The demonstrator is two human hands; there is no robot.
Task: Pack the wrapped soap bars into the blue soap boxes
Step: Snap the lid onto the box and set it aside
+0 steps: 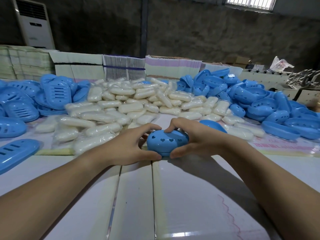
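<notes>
1. Closed blue oval plastic soap box point(167, 142) sits on the white glossy table point(173, 196), centre, just in front of the soap pile. Long axis runs left-right; domed lid up, row of heart cutouts facing the camera.
2. Left hand point(128, 146) grips the box's left end: thumb at the lower front seam, fingers curled over the far top.
3. Right hand point(194, 137) grips the right end the same way, fingertips pressing on the lid.
4. Behind: heap of white wrapped soap bars point(124, 104).
5. Left: blue slotted box halves point(57, 92). Right: blue heart-cut box halves point(256, 99).
6. Far back: stacked flat cartons point(78, 66), white floor air conditioner point(34, 23).
</notes>
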